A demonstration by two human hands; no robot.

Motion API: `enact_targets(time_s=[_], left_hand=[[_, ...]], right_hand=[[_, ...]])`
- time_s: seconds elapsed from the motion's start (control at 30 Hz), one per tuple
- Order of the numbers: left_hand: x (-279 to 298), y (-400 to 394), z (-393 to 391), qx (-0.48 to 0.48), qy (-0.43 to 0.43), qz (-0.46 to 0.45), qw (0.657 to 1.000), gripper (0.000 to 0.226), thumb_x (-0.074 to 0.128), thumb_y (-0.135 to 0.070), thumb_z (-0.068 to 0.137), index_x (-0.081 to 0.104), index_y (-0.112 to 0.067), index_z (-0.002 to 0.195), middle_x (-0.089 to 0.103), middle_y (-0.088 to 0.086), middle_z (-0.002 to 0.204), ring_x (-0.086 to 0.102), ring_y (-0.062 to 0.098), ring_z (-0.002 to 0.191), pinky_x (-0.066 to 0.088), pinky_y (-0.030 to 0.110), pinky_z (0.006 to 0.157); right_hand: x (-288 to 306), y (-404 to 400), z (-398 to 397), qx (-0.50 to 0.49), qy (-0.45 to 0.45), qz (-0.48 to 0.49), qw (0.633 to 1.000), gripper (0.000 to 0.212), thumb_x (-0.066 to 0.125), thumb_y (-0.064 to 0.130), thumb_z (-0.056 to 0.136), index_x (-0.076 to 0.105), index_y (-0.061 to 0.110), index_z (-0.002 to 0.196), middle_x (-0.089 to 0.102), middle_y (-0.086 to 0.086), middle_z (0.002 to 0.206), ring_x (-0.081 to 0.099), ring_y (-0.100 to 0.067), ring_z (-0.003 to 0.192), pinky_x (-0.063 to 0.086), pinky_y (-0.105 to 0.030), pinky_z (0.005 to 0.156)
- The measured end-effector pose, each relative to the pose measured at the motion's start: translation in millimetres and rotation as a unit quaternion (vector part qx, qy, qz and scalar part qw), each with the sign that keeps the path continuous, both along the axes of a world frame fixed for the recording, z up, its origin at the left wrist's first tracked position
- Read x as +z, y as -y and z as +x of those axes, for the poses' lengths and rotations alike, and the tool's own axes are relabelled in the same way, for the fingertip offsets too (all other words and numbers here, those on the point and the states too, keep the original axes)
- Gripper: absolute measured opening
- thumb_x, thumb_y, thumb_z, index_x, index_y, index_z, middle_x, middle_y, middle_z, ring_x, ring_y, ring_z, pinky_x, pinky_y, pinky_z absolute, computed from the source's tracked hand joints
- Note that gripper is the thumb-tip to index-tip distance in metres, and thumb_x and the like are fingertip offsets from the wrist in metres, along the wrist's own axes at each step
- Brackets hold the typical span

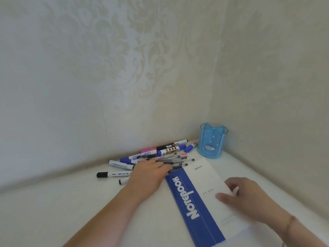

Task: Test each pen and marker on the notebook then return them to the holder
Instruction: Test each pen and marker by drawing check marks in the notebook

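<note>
Judging by the layout, testing has barely begun: the blue-and-white paper notebook point(199, 198) lies closed on the white worktop point(62, 202), and the translucent blue plastic holder point(212, 140) stands empty in the corner. The left hand point(151, 171) rests flat-fingered on the loose pile of pens and markers point(160, 154), gripping nothing I can see. The right hand point(243, 193), blurred, touches the notebook's right edge; its grip I cannot tell.

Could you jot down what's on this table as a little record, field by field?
surface: white table in a wallpapered corner
holder: translucent blue plastic pen holder, upright, looks empty
pens: loose pile of pens and markers lying left of the holder
notebook: closed blue-and-white notebook
left hand: resting on the pile
right hand: at the notebook's right edge
</note>
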State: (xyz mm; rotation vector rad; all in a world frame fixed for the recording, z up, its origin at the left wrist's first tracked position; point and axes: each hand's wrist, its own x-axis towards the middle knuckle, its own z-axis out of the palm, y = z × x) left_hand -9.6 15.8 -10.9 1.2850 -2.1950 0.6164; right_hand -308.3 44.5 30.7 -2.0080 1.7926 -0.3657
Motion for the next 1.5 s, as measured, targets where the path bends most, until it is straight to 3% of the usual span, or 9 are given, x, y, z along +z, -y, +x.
enact_targets(time_s=[0.17,0.4,0.6,0.8,1.0,1.07,1.17,1.3,1.5], left_hand=[[27.4,-37.4,-12.4,0.05,-0.027,0.149,0.987,0.026,0.044,-0.04,0.098,0.057,-0.036,0.121,0.066,-0.014,0.108,0.066,0.014,0.093,0.051,0.031,0.073],[37.6,-134.1,-73.1,-0.126,-0.026,0.264,0.956,0.116,0.072,-0.069,0.067,-0.018,-0.055,0.14,-0.009,-0.019,0.154,0.006,0.01,0.146,0.016,0.036,0.117],[30.3,-143.8,-75.4,-0.067,-0.063,0.261,0.961,0.099,0.059,-0.067,0.083,-0.024,-0.056,0.135,-0.009,-0.021,0.155,0.036,0.014,0.135,0.042,0.038,0.104],[26.5,-148.2,-58.8,-0.125,-0.039,0.169,0.977,0.075,0.056,-0.045,0.092,-0.003,-0.041,0.14,0.016,-0.006,0.158,0.065,0.022,0.096,0.056,0.034,0.07],[11.9,-160.0,-38.6,-0.147,-0.077,-0.027,0.986,0.03,0.059,-0.006,0.078,0.037,-0.013,0.097,0.002,0.006,0.164,0.033,0.021,0.042,0.028,0.021,0.039],[4.8,-163.6,-28.2,-0.141,-0.152,-0.087,0.974,0.056,0.06,0.002,0.071,0.038,-0.011,0.121,0.002,0.011,0.163,0.055,0.022,0.053,0.043,0.025,0.041],[-2.0,-165.2,-12.9,-0.112,-0.144,-0.173,0.968,0.104,0.057,0.003,0.066,0.013,-0.038,0.15,0.007,0.008,0.161,0.047,0.033,0.13,0.051,0.046,0.092],[1.4,-162.7,-10.4,-0.014,0.015,-0.228,0.974,0.1,0.051,0.002,0.059,0.024,-0.038,0.148,0.005,0.002,0.16,0.013,0.034,0.147,0.014,0.061,0.113],[13.9,-164.9,5.1,0.15,0.104,-0.126,0.975,0.033,0.054,-0.026,0.07,0.07,-0.025,0.099,0.036,0.0,0.154,0.008,0.026,0.15,0.012,0.065,0.104]], right_hand=[[-3.5,-33.1,-11.0,0.016,0.033,-0.001,0.999,0.036,0.072,0.051,0.075,0.062,0.017,0.069,0.062,0.004,0.067,0.049,-0.004,0.053,0.04,-0.023,0.058],[28.2,-55.1,11.1,0.034,0.512,0.056,0.856,0.051,0.029,0.041,0.101,0.07,0.011,0.104,0.076,-0.002,0.099,0.071,-0.017,0.089,0.053,-0.03,0.073],[-8.6,-6.2,12.6,-0.018,0.191,-0.071,0.979,0.022,0.052,0.016,0.094,0.071,0.026,0.098,0.072,0.008,0.102,0.065,-0.015,0.1,0.045,-0.025,0.085],[-12.6,-4.3,10.5,-0.001,0.296,-0.051,0.954,0.033,0.052,0.002,0.093,0.073,0.027,0.096,0.075,0.004,0.097,0.07,-0.019,0.093,0.053,-0.039,0.089],[-23.5,1.0,15.4,0.019,0.262,-0.086,0.961,0.04,0.051,-0.002,0.09,0.061,0.035,0.102,0.069,0.0,0.111,0.067,-0.022,0.099,0.046,-0.034,0.094],[-23.8,-4.0,20.6,0.054,0.196,-0.082,0.976,0.034,0.058,0.009,0.091,0.058,0.031,0.118,0.065,0.004,0.114,0.061,-0.017,0.102,0.039,-0.023,0.088],[-30.3,-13.9,29.1,0.109,0.067,-0.098,0.987,0.058,0.067,0.031,0.087,0.04,0.034,0.139,0.058,0.014,0.12,0.046,-0.014,0.116,0.034,-0.026,0.098],[-28.6,-9.8,33.7,0.134,0.007,-0.128,0.983,0.054,0.069,0.04,0.082,0.048,0.042,0.132,0.057,0.018,0.127,0.044,-0.012,0.127,0.031,-0.037,0.11],[-18.4,0.7,35.8,0.165,-0.054,-0.043,0.984,0.055,0.067,0.04,0.086,0.047,0.034,0.137,0.042,0.012,0.149,0.038,-0.012,0.136,0.025,-0.033,0.115]])
